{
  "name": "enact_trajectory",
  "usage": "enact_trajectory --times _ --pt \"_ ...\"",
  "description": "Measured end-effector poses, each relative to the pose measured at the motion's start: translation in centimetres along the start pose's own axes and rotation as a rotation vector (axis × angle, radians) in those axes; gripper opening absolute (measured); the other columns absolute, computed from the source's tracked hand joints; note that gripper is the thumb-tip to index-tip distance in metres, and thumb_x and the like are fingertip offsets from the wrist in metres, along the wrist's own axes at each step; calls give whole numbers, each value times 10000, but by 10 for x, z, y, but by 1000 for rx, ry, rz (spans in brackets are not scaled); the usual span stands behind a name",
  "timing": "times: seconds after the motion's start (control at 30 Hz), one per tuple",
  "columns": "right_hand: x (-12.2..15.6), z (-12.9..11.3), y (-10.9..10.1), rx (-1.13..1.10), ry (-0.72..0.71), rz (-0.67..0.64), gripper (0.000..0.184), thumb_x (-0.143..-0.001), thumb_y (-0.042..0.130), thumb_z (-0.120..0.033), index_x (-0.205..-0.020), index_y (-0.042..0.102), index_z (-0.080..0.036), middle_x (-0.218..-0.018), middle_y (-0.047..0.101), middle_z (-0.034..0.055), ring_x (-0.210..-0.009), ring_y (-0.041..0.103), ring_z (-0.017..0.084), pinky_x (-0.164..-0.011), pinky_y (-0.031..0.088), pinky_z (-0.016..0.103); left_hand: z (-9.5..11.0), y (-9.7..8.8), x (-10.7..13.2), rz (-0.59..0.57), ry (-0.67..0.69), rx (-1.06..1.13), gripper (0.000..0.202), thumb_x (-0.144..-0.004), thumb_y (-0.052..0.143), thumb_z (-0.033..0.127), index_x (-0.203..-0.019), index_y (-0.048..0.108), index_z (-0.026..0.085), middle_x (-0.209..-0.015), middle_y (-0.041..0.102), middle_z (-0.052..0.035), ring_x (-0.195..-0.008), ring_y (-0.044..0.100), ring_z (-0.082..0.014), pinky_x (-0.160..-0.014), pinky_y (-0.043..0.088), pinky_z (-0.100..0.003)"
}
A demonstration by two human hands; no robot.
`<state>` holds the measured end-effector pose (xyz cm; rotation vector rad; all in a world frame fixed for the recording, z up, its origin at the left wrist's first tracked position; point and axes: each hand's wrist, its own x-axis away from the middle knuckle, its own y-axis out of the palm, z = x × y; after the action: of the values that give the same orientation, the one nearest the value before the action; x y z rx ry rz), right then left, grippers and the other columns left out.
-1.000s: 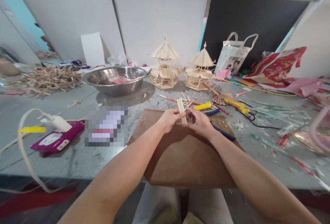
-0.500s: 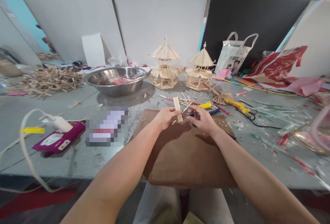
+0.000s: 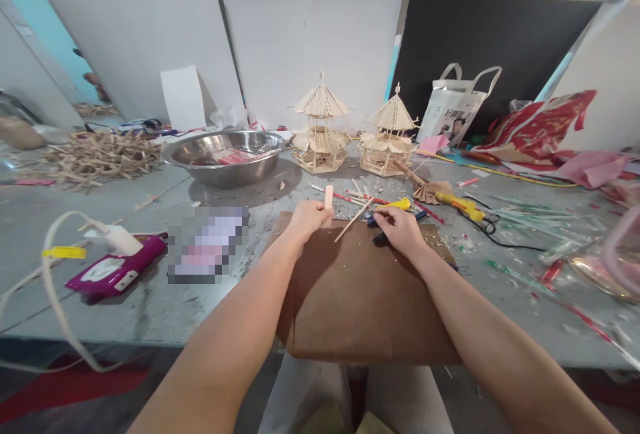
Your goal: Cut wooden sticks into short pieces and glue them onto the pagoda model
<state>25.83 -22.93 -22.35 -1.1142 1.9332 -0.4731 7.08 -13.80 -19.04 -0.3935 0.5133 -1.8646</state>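
Observation:
Between the fingers of my left hand (image 3: 311,216) is a small flat panel of pale wooden sticks (image 3: 329,198), held upright. My right hand (image 3: 400,227) is closed around pliers with dark blue handles (image 3: 381,239); the rest of the tool is partly hidden under the fingers. A loose thin wooden stick (image 3: 353,220) lies slanted between the hands, over the far edge of a brown board (image 3: 365,307). Just beyond the right hand is a yellow-handled tool (image 3: 400,204).
Two stick-built pavilion models (image 3: 321,134) stand behind. At back left are a steel bowl (image 3: 225,171) and a heap of stick pieces (image 3: 100,157). A purple power strip (image 3: 117,267) and a blurred-out phone (image 3: 207,244) lie left; a yellow glue gun (image 3: 463,204) lies right.
My left hand has moved slightly left with the panel, now turned narrower to view. The loose stick near my right fingers now lies on the board. My right hand has closed on the pliers.

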Motion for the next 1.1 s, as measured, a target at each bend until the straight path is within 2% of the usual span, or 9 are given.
enact_trajectory --times 0.07,0.1,0.2,0.3,0.4,0.53,0.73,1.1 --pt "-1 4 0 22 26 15 236 -724 462 -327 -853 619 -207 -824 650 21 -682 567 136 -658 434 260 -2 -10 -3 150 48 -457 183 -673 506 249 -614 627 125 -645 620 -69 -740 580 -208 -665 422 -291" --pt "-2 5 0 33 37 20 231 -723 461 -321 -847 620 -208 -830 650 19 -697 571 139 -667 435 261 -3 -14 -4 202 56 -619 200 -693 473 240 -661 639 134 -693 627 -84 -764 579 -218 -669 421 -300" --pt "-3 7 0 66 65 23 225 -722 453 -305 -837 622 -211 -840 652 16 -728 577 143 -684 432 259 -8 -21 -7 276 -10 -834 258 -734 403 222 -810 643 165 -829 627 -118 -800 578 -234 -666 429 -327" --pt "-3 6 -1 98 85 10 230 -723 443 -296 -836 625 -211 -825 654 16 -725 579 146 -669 428 253 -13 -23 -9 257 -123 -887 267 -732 403 202 -857 635 161 -888 617 -137 -818 576 -242 -670 437 -338" --pt "-3 6 -2 127 100 -5 232 -723 437 -297 -822 630 -216 -799 656 12 -713 580 152 -642 423 251 -18 -22 -12 235 -176 -890 264 -705 423 153 -870 630 152 -932 609 -138 -899 547 -251 -699 437 -335" --pt "-3 8 -1 160 113 -11 238 -721 436 -302 -821 633 -214 -811 658 13 -712 582 155 -652 420 257 -22 -22 -13 249 -149 -925 281 -691 419 125 -887 621 138 -964 600 -139 -995 490 -254 -755 417 -341" --pt "-4 10 -1 172 116 -17 242 -723 434 -307 -830 631 -216 -823 659 15 -725 586 156 -667 422 260 -23 -22 -13 219 -113 -960 264 -700 436 208 -880 619 148 -962 601 -129 -994 474 -263 -774 388 -370" --pt "-4 8 -1 200 116 -23 251 -727 430 -311 -833 633 -209 -829 660 23 -730 588 161 -674 425 267 -21 -23 -8 177 -78 -983 277 -738 385 219 -865 622 154 -953 597 -133 -998 451 -274 -794 336 -414"
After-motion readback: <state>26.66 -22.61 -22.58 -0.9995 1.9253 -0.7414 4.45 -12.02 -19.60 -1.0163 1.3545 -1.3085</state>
